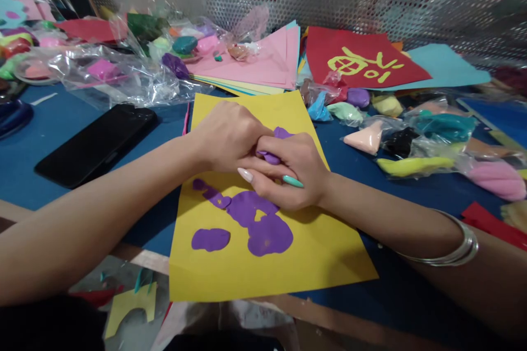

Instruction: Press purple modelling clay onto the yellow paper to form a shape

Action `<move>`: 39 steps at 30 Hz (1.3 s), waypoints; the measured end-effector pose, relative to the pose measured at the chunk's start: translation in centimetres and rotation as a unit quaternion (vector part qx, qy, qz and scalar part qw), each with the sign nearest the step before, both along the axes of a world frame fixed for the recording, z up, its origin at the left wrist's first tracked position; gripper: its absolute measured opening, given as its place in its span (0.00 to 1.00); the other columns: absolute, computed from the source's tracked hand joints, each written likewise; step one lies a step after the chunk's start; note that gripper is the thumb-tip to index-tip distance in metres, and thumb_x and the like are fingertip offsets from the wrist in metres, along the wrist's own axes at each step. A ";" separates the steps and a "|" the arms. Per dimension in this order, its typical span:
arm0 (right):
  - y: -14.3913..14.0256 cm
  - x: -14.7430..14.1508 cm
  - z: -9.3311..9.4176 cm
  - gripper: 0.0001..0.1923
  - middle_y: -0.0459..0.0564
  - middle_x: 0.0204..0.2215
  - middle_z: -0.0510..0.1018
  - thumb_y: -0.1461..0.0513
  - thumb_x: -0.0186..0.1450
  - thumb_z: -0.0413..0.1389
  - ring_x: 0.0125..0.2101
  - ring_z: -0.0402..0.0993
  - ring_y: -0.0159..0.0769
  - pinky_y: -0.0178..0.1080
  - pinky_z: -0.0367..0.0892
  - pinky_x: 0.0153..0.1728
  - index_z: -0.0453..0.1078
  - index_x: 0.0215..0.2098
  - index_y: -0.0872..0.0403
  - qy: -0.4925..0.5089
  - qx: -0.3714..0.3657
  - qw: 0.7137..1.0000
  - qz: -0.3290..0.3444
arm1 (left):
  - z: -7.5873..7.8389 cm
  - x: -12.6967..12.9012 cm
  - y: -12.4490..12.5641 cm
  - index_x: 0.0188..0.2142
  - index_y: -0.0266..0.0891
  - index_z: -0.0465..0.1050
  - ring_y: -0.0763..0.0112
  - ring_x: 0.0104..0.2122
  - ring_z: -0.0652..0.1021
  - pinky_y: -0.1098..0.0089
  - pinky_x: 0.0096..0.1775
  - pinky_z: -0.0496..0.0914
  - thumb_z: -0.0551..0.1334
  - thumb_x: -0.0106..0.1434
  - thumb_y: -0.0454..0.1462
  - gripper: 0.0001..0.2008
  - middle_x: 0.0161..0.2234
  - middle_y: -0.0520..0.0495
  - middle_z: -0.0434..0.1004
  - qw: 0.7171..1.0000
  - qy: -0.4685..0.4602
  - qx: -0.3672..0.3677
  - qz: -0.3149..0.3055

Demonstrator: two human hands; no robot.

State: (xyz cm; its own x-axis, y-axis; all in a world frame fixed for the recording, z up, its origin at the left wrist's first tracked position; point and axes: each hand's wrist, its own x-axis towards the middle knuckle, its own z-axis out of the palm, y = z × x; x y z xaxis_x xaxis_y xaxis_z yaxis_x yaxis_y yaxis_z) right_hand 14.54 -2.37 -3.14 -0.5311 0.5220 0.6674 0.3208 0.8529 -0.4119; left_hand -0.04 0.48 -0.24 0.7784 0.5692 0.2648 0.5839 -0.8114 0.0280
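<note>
- I am holding a lump of purple clay between both hands, over the middle of the yellow sheet.
- My left hand is curled over the lump from the left, its fingers closed on the clay's left side; the fingertips are hidden under the knuckles, so I cannot tell how hard they are pinching.
- My right hand is closing on it from the right and near side, fingers wrapped round, with purple peeping out above and between them.
- The lump is lying right at the meeting of my fingers, touching both hands, neither hand nearer than the other. What shows of it is running roughly from near-left to far-right, though most of it is covered.
- Straight towards me from the lump, the flattened purple shape is sitting pressed onto the sheet, just beside my right hand's near edge; a small purple patch is lying apart from it to the near left.
- I judge the key relation to be this: the pressed clay lies just near of and below my fingers, so any placing would go down and towards me.
- A black phone is lying well to the left on the blue table; bagged clay pieces are spreading to the right, and a red sheet is lying far right.
</note>
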 end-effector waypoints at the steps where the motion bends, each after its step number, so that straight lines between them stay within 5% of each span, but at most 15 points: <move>1: 0.0 0.0 0.1 0.14 0.38 0.10 0.54 0.59 0.53 0.51 0.14 0.48 0.21 0.30 0.48 0.17 0.52 0.15 0.54 0.003 -0.001 1.000 -0.009 | 0.0 0.0 -0.1 0.14 0.38 0.58 0.77 0.14 0.59 0.70 0.22 0.47 0.44 0.53 0.61 0.31 0.12 0.50 0.60 1.000 -0.004 0.000 0.003; 7: -0.4 0.0 0.3 0.14 0.39 0.10 0.59 0.57 0.54 0.50 0.14 0.52 0.21 0.30 0.50 0.16 0.56 0.14 0.54 -0.018 -0.013 1.000 -0.014 | 0.2 -0.1 -0.4 0.15 0.39 0.60 0.74 0.16 0.61 0.70 0.23 0.49 0.43 0.55 0.60 0.30 0.14 0.48 0.62 1.000 0.020 -0.007 -0.001; 23: -0.6 0.2 0.9 0.16 0.38 0.10 0.50 0.58 0.53 0.49 0.14 0.45 0.21 0.29 0.50 0.17 0.51 0.13 0.54 0.037 -0.056 0.998 -0.020 | 0.1 0.0 -0.5 0.16 0.38 0.59 0.74 0.16 0.62 0.69 0.22 0.51 0.41 0.60 0.49 0.24 0.15 0.47 0.63 0.999 0.014 -0.004 -0.028; 30: -0.5 0.3 0.8 0.19 0.38 0.11 0.46 0.57 0.55 0.48 0.15 0.41 0.21 0.30 0.47 0.17 0.45 0.13 0.54 0.033 -0.088 0.996 0.004 | 0.1 -0.2 -0.4 0.17 0.38 0.58 0.75 0.16 0.61 0.71 0.22 0.49 0.47 0.54 0.49 0.20 0.14 0.49 0.61 0.999 -0.002 0.014 -0.049; 36: -0.4 0.5 0.6 0.19 0.40 0.11 0.56 0.54 0.59 0.44 0.15 0.50 0.21 0.30 0.50 0.17 0.63 0.16 0.55 0.047 -0.109 0.992 0.029 | 0.3 -0.1 -0.5 0.17 0.37 0.59 0.76 0.16 0.60 0.71 0.22 0.50 0.38 0.60 0.47 0.25 0.14 0.47 0.62 0.999 0.001 -0.003 -0.041; 39: -0.4 0.5 0.5 0.21 0.40 0.11 0.56 0.52 0.59 0.43 0.15 0.50 0.21 0.30 0.50 0.17 0.62 0.15 0.55 0.041 -0.094 0.994 0.034 | 0.3 0.0 -0.5 0.15 0.37 0.58 0.76 0.15 0.59 0.71 0.21 0.49 0.40 0.60 0.48 0.24 0.13 0.48 0.61 0.999 -0.011 0.006 -0.045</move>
